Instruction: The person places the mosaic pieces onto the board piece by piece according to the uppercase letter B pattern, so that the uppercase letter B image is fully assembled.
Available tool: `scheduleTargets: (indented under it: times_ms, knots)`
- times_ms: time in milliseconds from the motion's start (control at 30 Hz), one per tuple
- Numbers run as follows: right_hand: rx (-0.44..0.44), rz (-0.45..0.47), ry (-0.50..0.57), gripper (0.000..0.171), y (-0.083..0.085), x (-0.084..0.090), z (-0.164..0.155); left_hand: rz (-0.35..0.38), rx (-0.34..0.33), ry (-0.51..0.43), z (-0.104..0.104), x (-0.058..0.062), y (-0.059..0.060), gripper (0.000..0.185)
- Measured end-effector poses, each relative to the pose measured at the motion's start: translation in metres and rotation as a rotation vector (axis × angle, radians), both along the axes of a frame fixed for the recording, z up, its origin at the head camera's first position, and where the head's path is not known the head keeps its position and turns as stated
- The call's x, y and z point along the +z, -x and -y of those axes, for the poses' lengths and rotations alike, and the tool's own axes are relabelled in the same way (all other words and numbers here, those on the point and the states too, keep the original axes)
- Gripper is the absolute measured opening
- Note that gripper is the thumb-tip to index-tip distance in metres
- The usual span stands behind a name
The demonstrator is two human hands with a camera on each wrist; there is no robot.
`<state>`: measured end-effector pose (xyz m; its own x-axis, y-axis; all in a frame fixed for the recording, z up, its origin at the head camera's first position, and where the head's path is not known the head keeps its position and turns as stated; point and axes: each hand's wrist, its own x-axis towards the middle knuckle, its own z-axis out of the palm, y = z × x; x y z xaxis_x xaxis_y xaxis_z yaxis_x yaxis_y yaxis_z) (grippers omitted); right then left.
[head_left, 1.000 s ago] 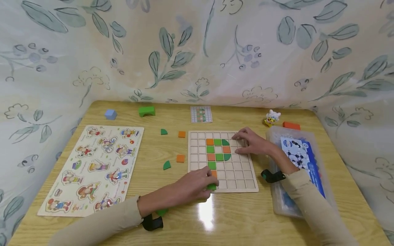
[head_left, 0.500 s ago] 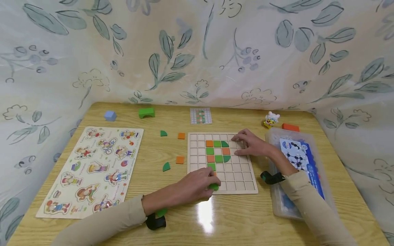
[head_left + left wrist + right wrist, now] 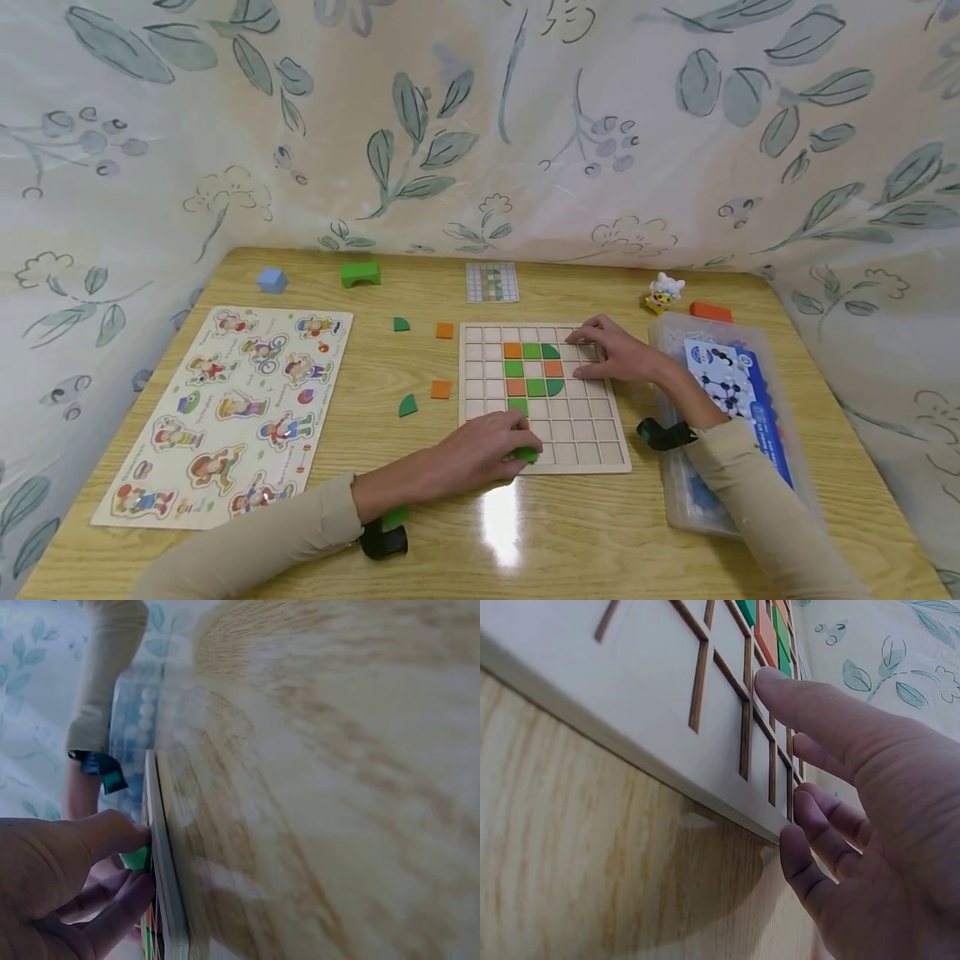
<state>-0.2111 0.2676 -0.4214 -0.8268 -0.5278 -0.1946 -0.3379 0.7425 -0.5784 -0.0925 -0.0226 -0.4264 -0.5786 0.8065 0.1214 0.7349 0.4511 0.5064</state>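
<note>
My left hand (image 3: 483, 450) pinches a green tile (image 3: 527, 455) between thumb and fingertips, low over the near edge of the wooden grid board (image 3: 592, 429). In the left wrist view the green tile (image 3: 136, 859) shows in part between the thumb and fingers, right at the board's edge (image 3: 171, 900). Square green and orange tiles and two dark green quarter-circle tiles (image 3: 554, 387) fill cells in the board's middle; the hand covers some near cells. My right hand (image 3: 618, 350) rests at the board's right side, fingers spread and relaxed, fingertips on its surface (image 3: 630, 697).
Loose orange tiles (image 3: 440, 389) and green quarter-circles (image 3: 407, 406) lie left of the board. A pattern card (image 3: 492, 283) lies behind it. Left is a figure puzzle (image 3: 225, 400); right, under my forearm, a plastic box (image 3: 675, 500). A figurine (image 3: 664, 293) and blocks (image 3: 361, 273) stand behind.
My left hand has shifted slightly to the right along the board's near edge, still pinching the green tile. The right hand stays where it was on the board.
</note>
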Motion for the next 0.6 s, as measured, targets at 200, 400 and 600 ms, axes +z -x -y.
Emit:
scheduleTargets:
  times_ms: [200,400,600]
  knots:
    - [0.006,-0.002,0.003,0.049,0.0004,-0.0011,-0.0005,-0.024,-0.007,-0.001,0.0018,-0.0015,-0.0005,0.022]
    - [0.005,0.001,-0.008,0.05,0.0003,0.0,0.0008,-0.039,-0.015,0.002,0.0059,-0.0027,-0.0015,0.019]
    - [-0.003,0.009,-0.015,0.05,0.0001,0.0014,0.0011,-0.05,-0.012,0.014,0.0065,-0.0023,-0.0027,0.018]
